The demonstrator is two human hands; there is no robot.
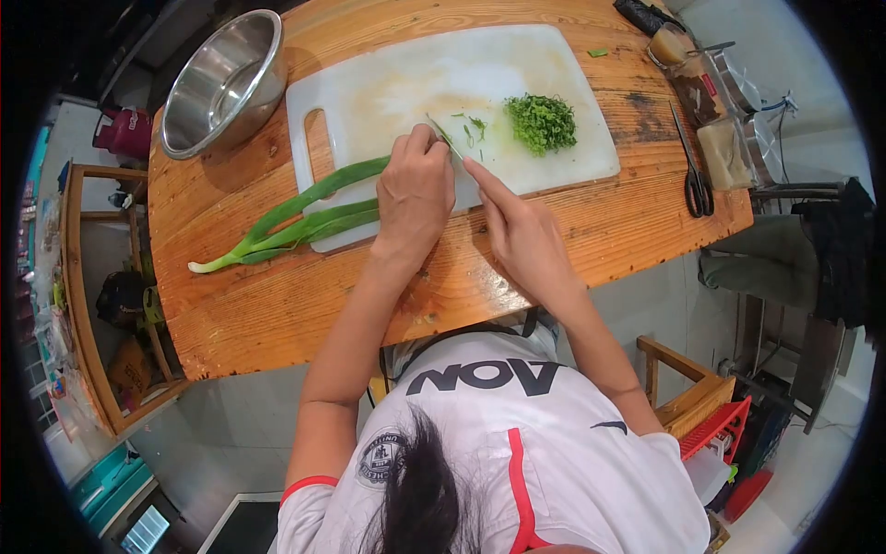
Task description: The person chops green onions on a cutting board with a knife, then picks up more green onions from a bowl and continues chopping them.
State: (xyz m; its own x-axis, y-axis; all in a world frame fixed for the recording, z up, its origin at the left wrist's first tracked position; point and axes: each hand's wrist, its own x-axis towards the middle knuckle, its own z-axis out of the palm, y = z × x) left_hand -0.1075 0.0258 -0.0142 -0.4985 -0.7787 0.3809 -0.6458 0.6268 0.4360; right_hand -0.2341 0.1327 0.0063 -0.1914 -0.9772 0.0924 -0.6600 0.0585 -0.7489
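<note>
My left hand (415,185) is closed around the green onion (305,201), pressing it on the white cutting board (397,83). The onion's leaves run left over the board's edge, and its white root end lies on the wooden table. My right hand (526,231) grips a knife (445,137), its thin blade angled up beside my left fingertips; the handle is hidden in the palm. Just beyond the blade lie a few loose green bits (475,125). A pile of chopped green onion (541,124) sits on the right part of the board.
A steel bowl (226,85) stands at the table's back left. Black scissors (694,175) lie at the right, near containers (724,152) at the table's edge. The wooden table (249,314) ends just in front of my body. A wooden stool (688,383) stands below right.
</note>
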